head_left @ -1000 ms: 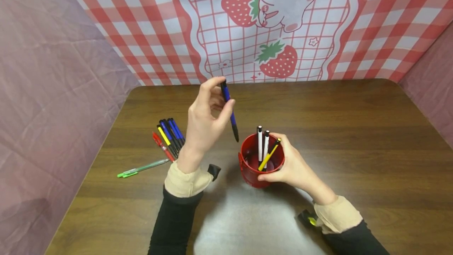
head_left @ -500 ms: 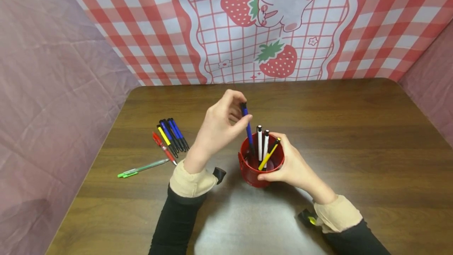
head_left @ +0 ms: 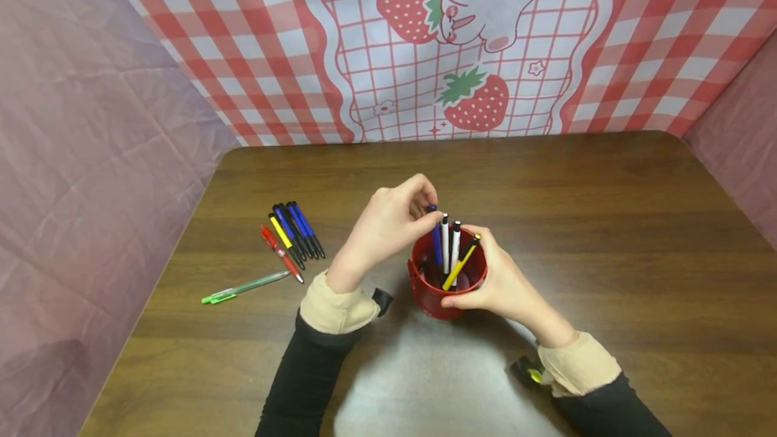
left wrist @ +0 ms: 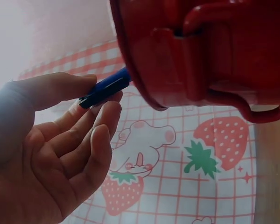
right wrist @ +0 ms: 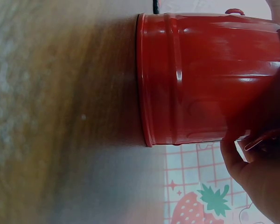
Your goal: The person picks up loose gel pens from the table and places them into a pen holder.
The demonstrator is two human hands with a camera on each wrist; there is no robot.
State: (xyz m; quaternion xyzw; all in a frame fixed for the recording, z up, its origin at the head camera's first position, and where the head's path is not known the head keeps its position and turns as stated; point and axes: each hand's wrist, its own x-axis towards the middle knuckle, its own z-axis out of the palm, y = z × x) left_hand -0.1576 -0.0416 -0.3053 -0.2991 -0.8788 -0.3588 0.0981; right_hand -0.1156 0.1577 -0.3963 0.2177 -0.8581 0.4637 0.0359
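In the head view, the red bucket [head_left: 440, 305] stands on the counter [head_left: 577, 208]. The left hand [head_left: 388, 226] pinches a blue pen [head_left: 437, 248], whose lower part is inside the bucket with two white pens [head_left: 446, 248] and one yellow pen [head_left: 463, 267]. The right hand [head_left: 500, 282] is half open, curved around the bucket's right side. To the bucket's left lie more blue pens [head_left: 305, 222] and others. The left wrist view shows the blue pen's top outside the bucket's rim; in the right wrist view, fingers touch the bucket's wall.
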